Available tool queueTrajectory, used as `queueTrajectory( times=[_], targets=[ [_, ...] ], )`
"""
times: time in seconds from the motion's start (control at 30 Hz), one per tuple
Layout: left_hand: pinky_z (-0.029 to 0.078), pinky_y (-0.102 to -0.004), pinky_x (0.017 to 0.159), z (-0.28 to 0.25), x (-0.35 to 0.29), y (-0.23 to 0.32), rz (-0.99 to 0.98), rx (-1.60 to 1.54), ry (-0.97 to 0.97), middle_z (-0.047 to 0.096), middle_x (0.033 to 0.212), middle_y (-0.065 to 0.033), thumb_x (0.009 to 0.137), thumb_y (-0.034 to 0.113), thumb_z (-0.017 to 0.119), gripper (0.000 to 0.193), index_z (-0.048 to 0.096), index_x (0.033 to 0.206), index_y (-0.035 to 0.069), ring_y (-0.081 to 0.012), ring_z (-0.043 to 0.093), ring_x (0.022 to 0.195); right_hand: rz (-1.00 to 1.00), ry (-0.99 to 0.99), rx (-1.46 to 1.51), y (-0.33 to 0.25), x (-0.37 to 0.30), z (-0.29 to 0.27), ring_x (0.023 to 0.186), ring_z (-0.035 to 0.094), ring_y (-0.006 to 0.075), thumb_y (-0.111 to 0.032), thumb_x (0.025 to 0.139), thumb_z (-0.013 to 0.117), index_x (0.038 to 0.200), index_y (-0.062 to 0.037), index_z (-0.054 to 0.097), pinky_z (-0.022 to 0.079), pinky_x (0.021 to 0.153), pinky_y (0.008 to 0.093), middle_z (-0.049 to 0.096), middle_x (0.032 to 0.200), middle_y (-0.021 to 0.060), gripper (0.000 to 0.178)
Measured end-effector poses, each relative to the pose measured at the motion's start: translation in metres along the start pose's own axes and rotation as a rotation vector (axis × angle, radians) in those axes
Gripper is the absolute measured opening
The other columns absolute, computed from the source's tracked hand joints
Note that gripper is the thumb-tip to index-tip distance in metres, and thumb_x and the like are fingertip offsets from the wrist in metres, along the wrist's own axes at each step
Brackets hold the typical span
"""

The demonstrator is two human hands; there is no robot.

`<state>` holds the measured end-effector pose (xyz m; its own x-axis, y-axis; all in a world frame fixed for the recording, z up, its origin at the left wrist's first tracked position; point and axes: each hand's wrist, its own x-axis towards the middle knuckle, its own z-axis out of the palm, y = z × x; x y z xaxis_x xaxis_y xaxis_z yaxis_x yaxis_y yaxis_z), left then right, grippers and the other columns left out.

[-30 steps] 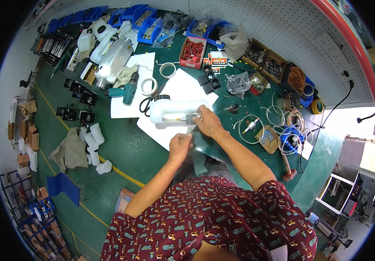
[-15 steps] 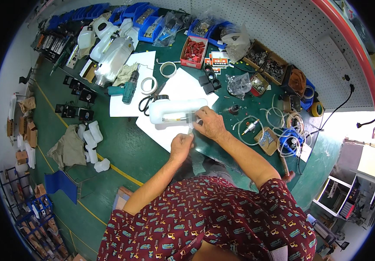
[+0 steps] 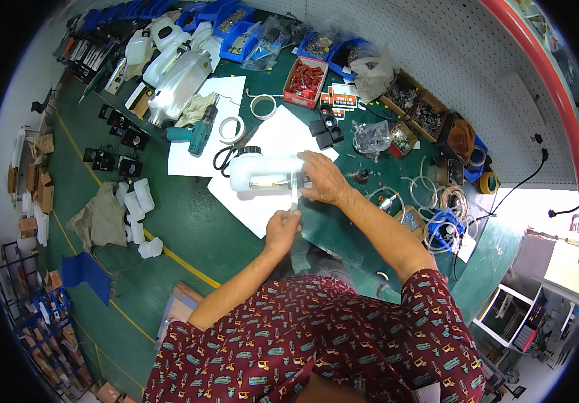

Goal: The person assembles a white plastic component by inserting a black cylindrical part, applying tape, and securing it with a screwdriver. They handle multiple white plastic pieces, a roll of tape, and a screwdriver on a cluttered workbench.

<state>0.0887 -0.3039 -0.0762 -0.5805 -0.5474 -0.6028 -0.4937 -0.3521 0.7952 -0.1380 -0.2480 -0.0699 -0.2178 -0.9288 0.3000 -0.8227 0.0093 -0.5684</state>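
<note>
A white translucent plastic bottle (image 3: 257, 166) with a black cap (image 3: 251, 150) lies on paper at the bench edge. In a recess along its near side sits a thin rod-like fitting (image 3: 270, 184) with a brass-coloured part. A pale, clear strip, apparently tape (image 3: 294, 191), crosses the bottle near its right end and hangs toward me. My left hand (image 3: 281, 232) pinches the strip's lower end just below the bottle. Curled over the bottle's right end is my right hand (image 3: 324, 178), fingers pressed against it and the strip's upper part partly hidden.
Behind the bottle lie scissors (image 3: 223, 159), tape rolls (image 3: 231, 129) and a green drill (image 3: 201, 134). Further back are a box of red parts (image 3: 305, 82), blue bins (image 3: 239, 41) and larger bottles (image 3: 180, 87). Clear hoses (image 3: 430, 201) coil at right.
My right hand's fingers have shifted up onto the bottle's top right edge. My left hand has moved slightly down, with the strip still pinched. The whole view has shifted a little.
</note>
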Motion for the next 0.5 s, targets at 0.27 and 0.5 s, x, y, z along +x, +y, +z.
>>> queueTrajectory(
  times=[0.27, 0.5],
  targets=[
    [0.049, -0.027, 0.07, 0.009, -0.007, -0.001, 0.068, -0.031, 0.066, 0.064, 0.083, -0.004, 0.106, 0.026, 0.066, 0.028, 0.058, 0.101, 0.001, -0.0113, 0.062, 0.076, 0.048, -0.008, -0.024, -0.005, 0.001, 0.003, 0.131, 0.055, 0.043, -0.026, 0.07, 0.084, 0.108, -0.0051, 0.063, 0.049, 0.108, 0.0498, 0.058, 0.14, 0.0201, 0.048],
    [0.048, -0.0271, 0.07, 0.011, -0.007, -0.008, 0.034, -0.015, 0.096, 0.068, 0.084, -0.005, 0.105, 0.027, 0.067, 0.027, 0.057, 0.102, 0.001, -0.0107, 0.062, 0.077, 0.107, -0.002, -0.031, -0.011, 0.006, 0.008, 0.125, 0.056, 0.0443, -0.022, 0.065, 0.086, 0.101, -0.0013, 0.061, 0.053, 0.102, 0.0493, 0.056, 0.134, 0.0234, 0.048]
  ],
)
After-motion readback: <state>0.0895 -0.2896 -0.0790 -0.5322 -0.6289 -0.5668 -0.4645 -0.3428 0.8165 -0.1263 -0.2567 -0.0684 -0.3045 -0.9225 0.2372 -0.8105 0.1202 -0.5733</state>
